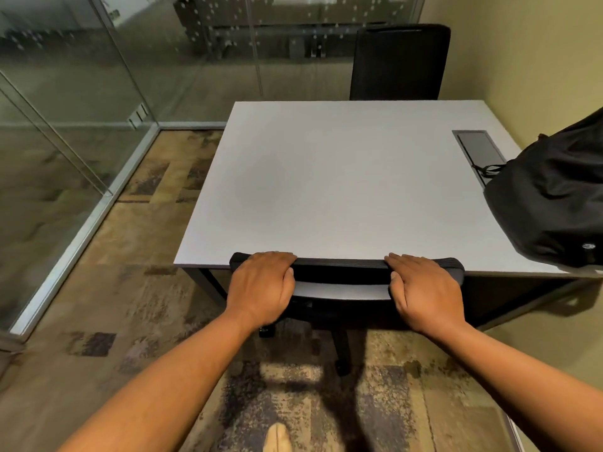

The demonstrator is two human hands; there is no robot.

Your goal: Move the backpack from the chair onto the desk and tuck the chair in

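The black backpack (pixel 551 203) lies on the right end of the grey desk (pixel 326 184), partly cut off by the frame edge. A black office chair (pixel 342 272) stands at the desk's near edge, its backrest top against the desktop and its seat hidden beneath. My left hand (pixel 261 288) grips the left end of the backrest top. My right hand (pixel 424 291) grips the right end. The chair's base and castors show below on the carpet.
A second black chair (pixel 399 62) stands at the desk's far side. A cable hatch (pixel 478 151) is set in the desktop by the backpack. Glass walls (pixel 81 109) close off the left and back; a plain wall runs along the right. Patterned carpet covers the floor.
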